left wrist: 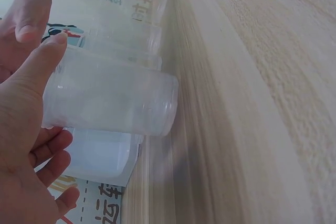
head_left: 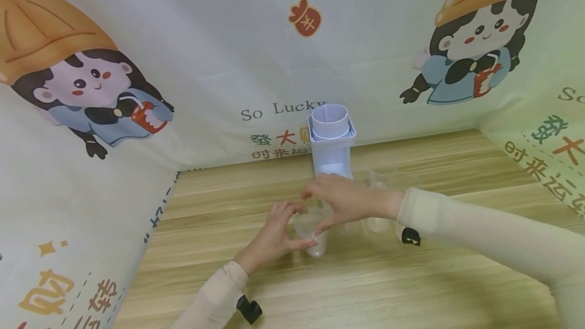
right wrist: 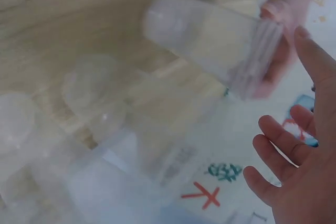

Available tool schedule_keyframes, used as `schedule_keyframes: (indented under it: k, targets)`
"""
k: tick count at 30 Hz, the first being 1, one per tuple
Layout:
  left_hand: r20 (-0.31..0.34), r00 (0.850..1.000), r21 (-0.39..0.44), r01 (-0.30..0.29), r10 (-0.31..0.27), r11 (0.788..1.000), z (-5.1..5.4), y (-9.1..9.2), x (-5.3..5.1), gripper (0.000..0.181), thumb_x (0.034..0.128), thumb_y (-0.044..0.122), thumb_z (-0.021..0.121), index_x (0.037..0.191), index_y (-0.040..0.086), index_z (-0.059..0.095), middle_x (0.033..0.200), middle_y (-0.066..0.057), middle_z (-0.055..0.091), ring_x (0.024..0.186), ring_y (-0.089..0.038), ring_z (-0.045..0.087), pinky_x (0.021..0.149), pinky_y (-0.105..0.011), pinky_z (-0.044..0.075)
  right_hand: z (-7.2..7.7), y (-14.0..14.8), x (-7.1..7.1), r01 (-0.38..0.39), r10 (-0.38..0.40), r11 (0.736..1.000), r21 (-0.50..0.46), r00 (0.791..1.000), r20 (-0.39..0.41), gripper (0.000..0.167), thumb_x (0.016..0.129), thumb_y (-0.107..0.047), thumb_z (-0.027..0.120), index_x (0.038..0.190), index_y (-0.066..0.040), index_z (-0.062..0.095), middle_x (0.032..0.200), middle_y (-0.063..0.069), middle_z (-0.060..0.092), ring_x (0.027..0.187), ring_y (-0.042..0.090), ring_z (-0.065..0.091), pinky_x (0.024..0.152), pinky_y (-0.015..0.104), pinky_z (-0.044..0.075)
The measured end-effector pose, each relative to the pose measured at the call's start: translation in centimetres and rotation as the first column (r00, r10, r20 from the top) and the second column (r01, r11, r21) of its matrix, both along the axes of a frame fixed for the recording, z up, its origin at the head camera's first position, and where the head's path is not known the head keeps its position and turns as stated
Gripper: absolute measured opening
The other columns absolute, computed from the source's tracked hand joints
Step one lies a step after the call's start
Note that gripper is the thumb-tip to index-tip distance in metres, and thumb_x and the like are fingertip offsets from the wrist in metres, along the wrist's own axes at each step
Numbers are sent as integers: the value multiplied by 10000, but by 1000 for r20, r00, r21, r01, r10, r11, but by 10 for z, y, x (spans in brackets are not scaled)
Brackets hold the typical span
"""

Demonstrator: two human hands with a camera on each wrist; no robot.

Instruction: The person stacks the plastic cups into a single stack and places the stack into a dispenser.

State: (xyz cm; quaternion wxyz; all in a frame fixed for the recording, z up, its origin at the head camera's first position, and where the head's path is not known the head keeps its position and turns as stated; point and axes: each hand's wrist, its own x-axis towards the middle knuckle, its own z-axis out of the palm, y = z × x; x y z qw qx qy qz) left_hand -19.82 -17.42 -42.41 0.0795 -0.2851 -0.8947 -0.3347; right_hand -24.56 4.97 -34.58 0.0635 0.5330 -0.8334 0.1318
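Note:
A clear plastic cup (head_left: 317, 249) stands upright on the wooden table. My left hand (head_left: 268, 237) holds it near its rim, thumb on the near side and fingers on the far side. In the left wrist view the cup (left wrist: 113, 95) lies between the thumb and the fingers. My right hand (head_left: 349, 199) hovers over the cup's right side, fingers spread and thumb apart; the right wrist view shows that hand (right wrist: 299, 161) holding nothing. Behind the hands stands a pale lilac plastic holder (head_left: 332, 154) with a round tube on top; the right hand hides its base.
More clear cups (head_left: 378, 223) stand right of the hands, partly behind the right forearm; their number is hard to tell. A printed cloth (head_left: 219, 65) walls the table (head_left: 196, 217) at the back and sides. Each wrist carries a small black device (head_left: 249, 309).

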Motion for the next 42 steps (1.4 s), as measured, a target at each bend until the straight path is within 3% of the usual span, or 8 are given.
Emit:
schedule_keyframes:
  k: [6,10,14,19,26,33,42]
  targets:
    - [39,999,2,-22,22,1000,1,1,0,669,712,352,884,1252,103,578,1310,-66,563,1312,-288,414,1104,-528,375,17,26,-7,128,-124,988,-81,991,55,616,765,-407,830,1207,-61,577,1185,76,651,1130,256,599,985,423,504]
    - [62,997,-4,-39,39,999,1,0,0,676,710,362,885,1263,118,583,1318,-56,561,1317,-287,410,1112,-524,369,16,43,-10,191,-185,979,-67,979,84,578,776,-412,821,1170,-63,581,1163,83,650,1102,255,596,961,429,503]
    - [45,998,3,-42,41,999,1,0,1,675,703,358,886,1257,112,588,1309,-78,568,1298,-300,423,1093,-535,387,10,54,-10,231,-228,973,-20,969,97,601,754,-451,827,1169,-88,588,1158,65,659,1086,241,585,952,425,493]
    - [9,999,0,-41,41,999,1,-1,1,670,697,354,888,1243,102,590,1294,-86,577,1252,-301,442,1054,-536,408,3,58,-9,240,-241,970,28,966,88,645,732,-540,811,1170,-122,589,1169,53,669,1098,211,574,963,410,493]
    - [68,997,-2,-49,49,999,3,1,2,673,709,355,886,1258,107,587,1308,-64,567,1285,-283,422,1094,-523,377,-6,59,-9,231,-234,972,41,969,85,619,726,-500,826,1151,-117,588,1146,63,672,1089,205,570,955,412,485]
    - [55,997,-12,-47,48,999,1,1,1,675,715,356,880,1266,100,584,1304,-72,565,1292,-301,420,1089,-533,384,-11,60,-10,233,-236,971,62,970,55,609,725,-515,821,1146,-143,586,1130,39,672,1061,188,568,921,400,491]
    - [94,994,-20,-56,58,998,2,1,1,680,716,355,881,1273,105,581,1329,-64,554,1317,-286,404,1122,-516,361,-15,60,-12,231,-234,971,62,972,39,610,721,-509,827,1144,-138,590,1117,11,650,1081,191,585,931,404,504]
